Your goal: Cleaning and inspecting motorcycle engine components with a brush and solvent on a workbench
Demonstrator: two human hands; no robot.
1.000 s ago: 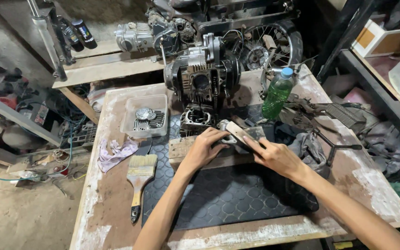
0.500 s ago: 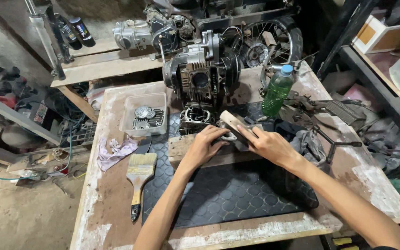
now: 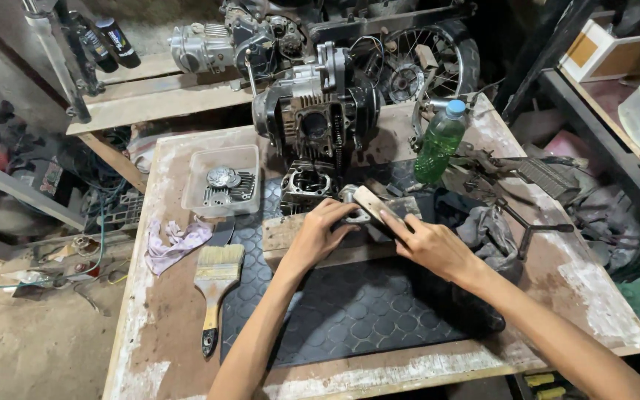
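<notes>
My left hand [image 3: 324, 230] presses down on a small metal engine part [image 3: 352, 213] that lies on a wooden block [image 3: 284, 235] at the far edge of a black rubber mat [image 3: 350, 315]. In my right hand [image 3: 427, 244] is a flat rectangular block [image 3: 374, 205], its far end resting on the same metal part. Just behind the hands stands a dark engine cylinder [image 3: 307, 181], and behind that a larger engine [image 3: 318, 115].
A paintbrush [image 3: 215, 285], a pale rag [image 3: 172, 244] and a clear tub of metal parts [image 3: 222, 181] lie to the left on the worn workbench [image 3: 150, 326]. A green bottle [image 3: 438, 141], dark rags [image 3: 487, 226] and metal levers sit to the right. A wheel [image 3: 416, 63] stands behind.
The right hand and its flat block have shifted slightly leftward over the metal part; the left hand stays pressed on it. The view has moved a little.
</notes>
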